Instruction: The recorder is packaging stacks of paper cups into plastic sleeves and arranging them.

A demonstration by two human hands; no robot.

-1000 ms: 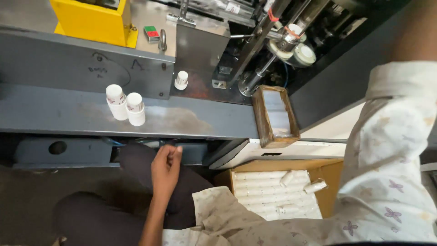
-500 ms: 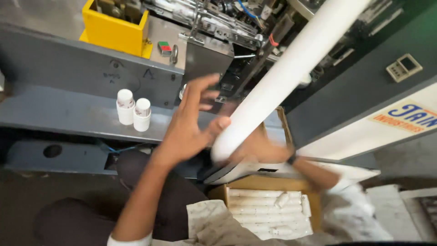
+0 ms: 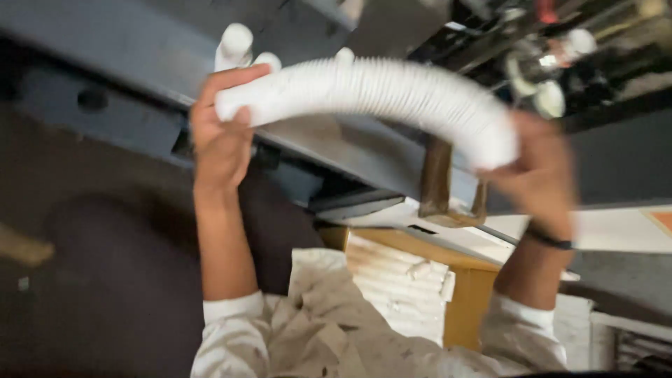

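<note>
- Because the long white stack of nested caps (image 3: 378, 94) is bowed into an arch and held only at its two ends, my reading is that the unsupported middle could buckle and spill pieces; nothing runs beneath it.
- With the left hand (image 3: 222, 133) closed around the left end, thumb pressed on the tip, and the right hand (image 3: 542, 171) clasping the right end, any slackening of the end pressure would likely let the column come apart.
- Since the view is blurred, how firmly the right fingers wrap the stack cannot be told exactly.
- The stack hangs in the air above the grey worktop (image 3: 336, 147), clear of it.
- Two small white bottles (image 3: 236, 45) stand on the worktop just behind the left end; a swing of that end could knock them over.
- A brown open tray (image 3: 448, 189) sits at the worktop edge under the right half of the arch, and it would stand in the way if the stack were lowered.
- Below, a yellow-walled box (image 3: 465, 308) holds rows of white pieces.
- Machine parts (image 3: 560, 63) crowd the upper right, near the right end.
</note>
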